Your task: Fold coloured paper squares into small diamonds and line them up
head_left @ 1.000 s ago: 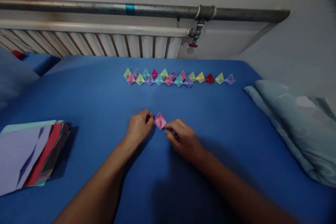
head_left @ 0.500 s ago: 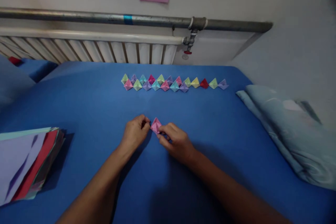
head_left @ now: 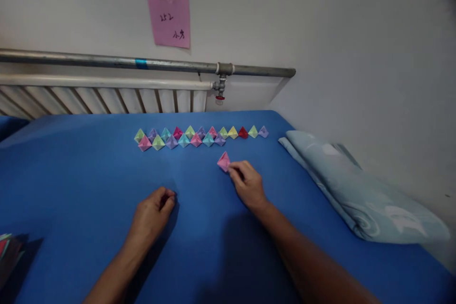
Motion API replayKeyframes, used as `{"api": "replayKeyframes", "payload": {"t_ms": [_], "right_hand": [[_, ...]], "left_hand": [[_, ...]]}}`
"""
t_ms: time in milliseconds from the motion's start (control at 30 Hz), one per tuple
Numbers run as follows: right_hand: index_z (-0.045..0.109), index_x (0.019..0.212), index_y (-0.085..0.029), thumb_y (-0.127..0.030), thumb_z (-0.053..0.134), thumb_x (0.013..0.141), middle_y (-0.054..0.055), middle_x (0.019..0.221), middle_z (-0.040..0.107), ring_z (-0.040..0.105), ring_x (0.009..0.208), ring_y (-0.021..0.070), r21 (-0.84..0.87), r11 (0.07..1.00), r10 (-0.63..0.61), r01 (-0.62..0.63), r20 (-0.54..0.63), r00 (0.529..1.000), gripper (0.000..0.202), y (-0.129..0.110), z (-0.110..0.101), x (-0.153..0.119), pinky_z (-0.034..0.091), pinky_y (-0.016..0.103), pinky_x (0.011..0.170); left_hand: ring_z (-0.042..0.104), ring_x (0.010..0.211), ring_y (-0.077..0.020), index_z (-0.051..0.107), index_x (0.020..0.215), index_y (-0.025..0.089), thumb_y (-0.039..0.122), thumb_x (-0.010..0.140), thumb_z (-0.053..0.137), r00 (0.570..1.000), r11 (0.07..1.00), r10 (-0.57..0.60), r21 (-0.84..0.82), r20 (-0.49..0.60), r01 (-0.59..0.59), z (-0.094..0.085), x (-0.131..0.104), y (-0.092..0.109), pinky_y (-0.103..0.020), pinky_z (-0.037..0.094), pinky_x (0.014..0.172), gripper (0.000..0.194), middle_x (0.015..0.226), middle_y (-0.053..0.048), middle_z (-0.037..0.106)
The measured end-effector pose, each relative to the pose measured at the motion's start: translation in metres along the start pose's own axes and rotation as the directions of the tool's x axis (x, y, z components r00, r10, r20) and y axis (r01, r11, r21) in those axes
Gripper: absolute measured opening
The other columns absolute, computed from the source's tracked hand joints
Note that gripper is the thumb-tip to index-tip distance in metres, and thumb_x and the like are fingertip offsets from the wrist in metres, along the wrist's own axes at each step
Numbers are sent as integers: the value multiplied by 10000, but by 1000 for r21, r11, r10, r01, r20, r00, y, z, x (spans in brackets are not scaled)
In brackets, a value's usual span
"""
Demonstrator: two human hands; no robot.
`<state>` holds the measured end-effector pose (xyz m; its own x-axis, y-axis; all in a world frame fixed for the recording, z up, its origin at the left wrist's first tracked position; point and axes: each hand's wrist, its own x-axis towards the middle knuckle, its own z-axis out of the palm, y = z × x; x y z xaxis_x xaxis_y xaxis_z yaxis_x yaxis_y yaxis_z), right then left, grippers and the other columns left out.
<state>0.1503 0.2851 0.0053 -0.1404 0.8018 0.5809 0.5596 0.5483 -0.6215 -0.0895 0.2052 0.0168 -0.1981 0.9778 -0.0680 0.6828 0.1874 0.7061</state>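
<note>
A pink folded paper boat [head_left: 224,161] is pinched by its right corner between the thumb and fingers of my right hand [head_left: 248,185]. It is just in front of the right end of the nearer row of paper boats. My left hand [head_left: 152,210] is closed over the blue surface, its thumb against its curled fingers, and no object shows in it. Farther back, many-coloured paper boats, among them a red one [head_left: 242,132] and a light green one [head_left: 158,142], stand side by side in two rows; the back row reaches farther right.
A folded pale blue-green cloth [head_left: 342,185] lies along the right side of the blue surface [head_left: 89,171]. At the lower left edge part of a stack of coloured paper [head_left: 10,251] shows. A radiator [head_left: 135,100], a pipe with a valve and a pink note [head_left: 171,21] are at the wall.
My right hand has carried the pink paper boat away from my left hand, toward the rows. The left hand has let go of it. The view has turned up and to the right.
</note>
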Motion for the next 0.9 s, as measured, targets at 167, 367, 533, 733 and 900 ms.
{"api": "replayKeyframes", "payload": {"t_ms": [167, 367, 533, 733, 900], "right_hand": [[631, 824, -178, -231, 483, 863, 27, 761, 603, 563, 693, 152, -91, 995, 31, -39, -92, 995, 162, 45, -4, 34, 455, 278, 668], [633, 836, -190, -220, 475, 861, 28, 777, 611, 566, 711, 154, -149, 989, 12, -18, -40, 999, 163, 70, 6, 60, 452, 277, 699], [636, 849, -182, -230, 465, 877, 44, 810, 615, 575, 766, 166, -184, 983, 1, -1, 2, 1000, 180, 83, 12, 72, 450, 286, 736], [646, 886, -174, -226, 462, 884, 51, 822, 609, 576, 764, 170, -224, 975, -3, 12, 40, 999, 191, 91, 15, 78, 444, 283, 725], [648, 900, -171, -232, 460, 894, 57, 841, 607, 574, 781, 171, -251, 968, 0, 13, 53, 999, 197, 92, 15, 79, 440, 281, 744]], "left_hand": [[650, 721, -207, 612, 778, 231, 400, 775, 452, 1000, 1000, 5, -22, -28, -6, 2, 1, -4, -310, 485, 679, 233, 797, -27, 712], [662, 713, -215, 624, 765, 254, 424, 745, 461, 999, 999, -26, -27, -31, 25, 3, 2, -4, -299, 495, 652, 236, 779, -11, 716], [675, 758, -232, 632, 781, 254, 452, 729, 461, 999, 999, -44, -23, -16, 44, 3, 2, -4, -318, 503, 688, 267, 824, -24, 727], [672, 751, -242, 638, 800, 258, 487, 742, 457, 999, 999, -45, -6, 6, 45, 3, 1, -5, -334, 500, 690, 298, 817, -25, 731], [670, 738, -239, 644, 814, 253, 496, 742, 452, 999, 999, -45, 4, 1, 45, 4, 1, -6, -334, 503, 685, 317, 814, -29, 729]]}}
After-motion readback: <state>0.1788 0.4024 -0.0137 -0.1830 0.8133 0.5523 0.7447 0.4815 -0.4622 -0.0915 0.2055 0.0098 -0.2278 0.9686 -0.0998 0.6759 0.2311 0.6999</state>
